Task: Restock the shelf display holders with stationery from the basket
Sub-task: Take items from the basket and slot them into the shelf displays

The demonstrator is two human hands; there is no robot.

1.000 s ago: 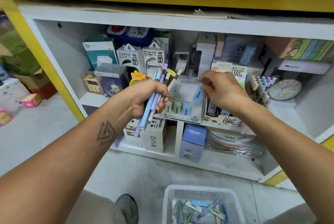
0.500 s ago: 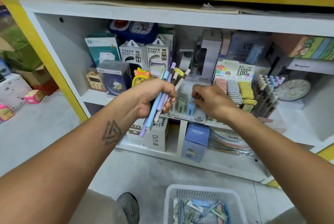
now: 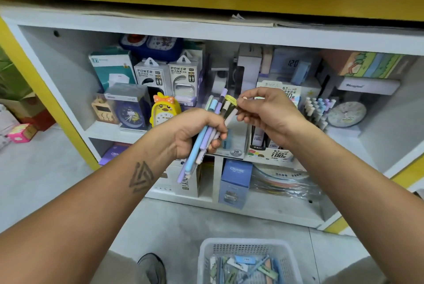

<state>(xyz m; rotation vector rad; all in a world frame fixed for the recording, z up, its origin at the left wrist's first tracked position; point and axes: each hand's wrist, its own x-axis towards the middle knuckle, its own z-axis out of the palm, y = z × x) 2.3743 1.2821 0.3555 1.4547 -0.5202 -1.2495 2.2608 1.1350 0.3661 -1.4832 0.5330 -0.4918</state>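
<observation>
My left hand (image 3: 195, 132) grips a bundle of pastel pens (image 3: 204, 139), blue, lilac, green and beige, pointing up and right in front of the shelf. My right hand (image 3: 268, 114) pinches the top end of one pen in that bundle with thumb and forefinger. Behind the hands stands the display holder (image 3: 236, 146) marked 2B, with a blue item in it. To its right is a lead-refill display (image 3: 273, 153). A rack of pastel pens (image 3: 317, 109) stands farther right. The white basket (image 3: 250, 247) with several stationery pieces sits on the floor below.
The white shelf (image 3: 206, 31) holds power bank boxes (image 3: 169, 77), a yellow duck clock (image 3: 164, 111), a blue clock box (image 3: 129, 109) and a round clock (image 3: 346, 115). Boxes fill the lower shelf (image 3: 236, 178). My shoe (image 3: 152, 267) is left of the basket.
My right hand left the 2B holder, where it set down a blue piece, and rose to pinch a pen top in the bundle. The left hand stayed put.
</observation>
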